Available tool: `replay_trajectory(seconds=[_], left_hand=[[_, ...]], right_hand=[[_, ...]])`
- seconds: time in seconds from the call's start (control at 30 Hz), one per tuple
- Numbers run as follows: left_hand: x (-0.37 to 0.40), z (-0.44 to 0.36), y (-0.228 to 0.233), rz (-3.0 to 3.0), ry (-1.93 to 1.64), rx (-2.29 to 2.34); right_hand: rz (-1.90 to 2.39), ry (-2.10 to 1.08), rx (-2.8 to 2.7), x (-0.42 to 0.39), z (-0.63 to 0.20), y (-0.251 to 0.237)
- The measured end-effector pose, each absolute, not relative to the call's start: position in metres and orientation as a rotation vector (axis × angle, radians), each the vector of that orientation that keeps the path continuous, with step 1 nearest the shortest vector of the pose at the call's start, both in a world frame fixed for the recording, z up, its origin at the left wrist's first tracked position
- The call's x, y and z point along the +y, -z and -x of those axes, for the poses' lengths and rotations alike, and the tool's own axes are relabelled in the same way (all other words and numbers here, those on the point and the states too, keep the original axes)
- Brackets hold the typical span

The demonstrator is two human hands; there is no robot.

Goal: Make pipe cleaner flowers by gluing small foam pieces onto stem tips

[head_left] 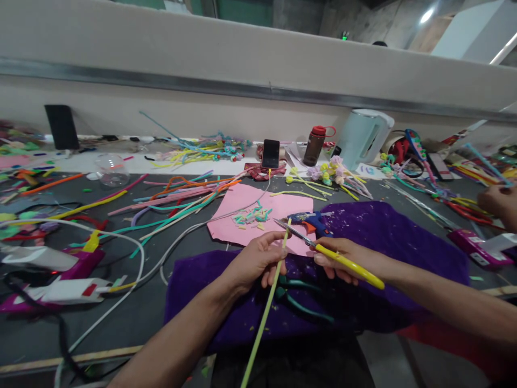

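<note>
My left hand (255,260) pinches a long yellow-green pipe cleaner (262,322) near its top end; the rest slants down toward me. In my right hand (343,257) are scissors with yellow handles (350,265), their blades pointing left at the tip of the pipe cleaner. Whether the blades touch it I cannot tell. Just beyond, short cut pieces (255,216) in green, yellow and white lie on a pink sheet (224,220). A blue glue gun (319,225) with an orange trigger rests behind the scissors. Below my hands, green-handled pliers (304,308) lie on purple cloth (194,285).
Colourful pipe cleaners (186,196) lie loose at left. White cables cross the table near a power strip (86,263). Along the back stand a phone (270,153), a brown bottle (314,146) and a kettle (365,139). Another person's hand (500,205) is at the right edge.
</note>
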State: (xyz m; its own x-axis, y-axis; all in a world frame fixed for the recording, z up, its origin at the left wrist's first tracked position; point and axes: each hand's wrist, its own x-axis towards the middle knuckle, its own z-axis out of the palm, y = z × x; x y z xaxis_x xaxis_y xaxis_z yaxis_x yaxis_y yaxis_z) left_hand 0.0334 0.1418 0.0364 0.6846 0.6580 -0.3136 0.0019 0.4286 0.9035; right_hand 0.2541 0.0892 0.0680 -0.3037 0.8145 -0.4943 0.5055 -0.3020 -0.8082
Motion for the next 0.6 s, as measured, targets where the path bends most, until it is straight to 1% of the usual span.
replay_trajectory(seconds=[0.07, 0.27, 0.4, 0.6], left_hand=[[0.143, -0.033, -0.036, -1.077, -0.436, 0.761], [0.145, -0.032, -0.034, -1.234, -0.386, 0.860], [0.143, -0.033, -0.034, -1.388, -0.355, 0.946], [0.143, -0.034, -0.030, -1.501, -0.331, 1.001]], right_hand=[[1.644, -1.657, -1.668, 0.092, -0.255, -0.069], [1.655, -1.846, -1.546, 0.106, -0.257, -0.065], [1.749, -1.877, -1.516, 0.114, -0.256, -0.062], [1.749, -1.850, -1.571, 0.118, -0.257, -0.062]])
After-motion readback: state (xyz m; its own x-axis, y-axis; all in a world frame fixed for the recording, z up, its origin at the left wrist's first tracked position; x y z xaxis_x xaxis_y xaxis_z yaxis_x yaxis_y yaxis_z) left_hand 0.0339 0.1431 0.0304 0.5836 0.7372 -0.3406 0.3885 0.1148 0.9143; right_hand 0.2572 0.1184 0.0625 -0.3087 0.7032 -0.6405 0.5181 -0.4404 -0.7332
